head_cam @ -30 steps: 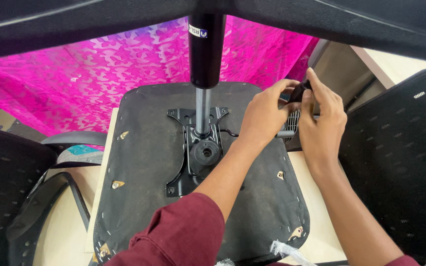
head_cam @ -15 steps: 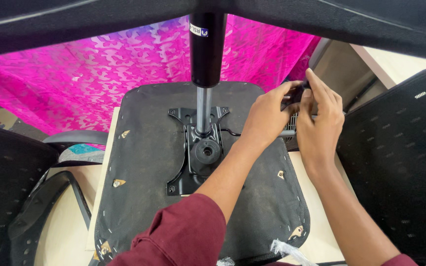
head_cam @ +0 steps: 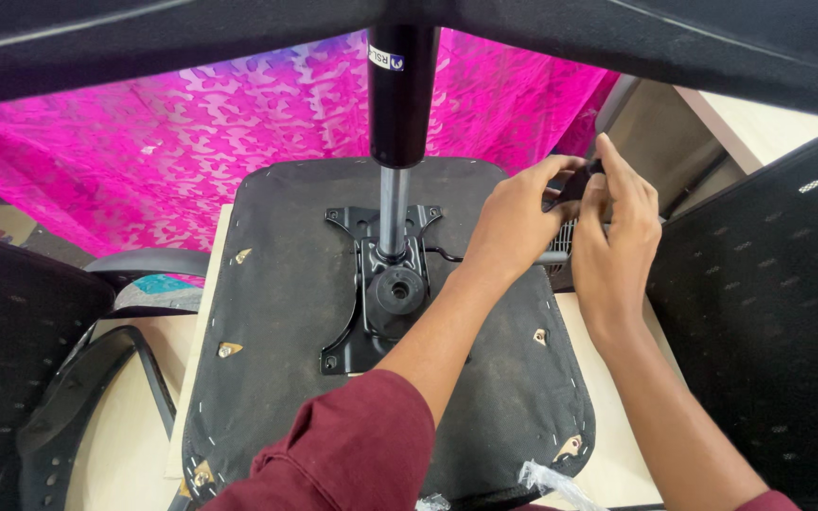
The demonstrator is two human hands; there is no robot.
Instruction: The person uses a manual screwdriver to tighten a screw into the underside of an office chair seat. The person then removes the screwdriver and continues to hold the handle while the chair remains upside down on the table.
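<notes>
Gripping, with left hand (head_cam: 520,222) and right hand (head_cam: 617,241) both closed, the black lever handle (head_cam: 574,189) at the upturned seat base (head_cam: 286,312) right edge, mechanism plate (head_cam: 380,284) already mounted, handle fitting apparently unfinished.

Black seat underside (head_cam: 276,322), magenta patterned cloth (head_cam: 191,132), maroon sleeve (head_cam: 352,454).

1 upturned seat pan (head_cam: 276,312); 1 metal mounting plate (head_cam: 371,284); 1 gas-lift cylinder (head_cam: 401,95); 2 hands, left (head_cam: 515,222) & right (head_cam: 617,248); 1 pink cloth (head_cam: 172,142); 1 black lever handle (head_cam: 579,182); 2 mesh chair backs, approx., at left (head_cam: 11,341) & right (head_cam: 768,312).
</notes>
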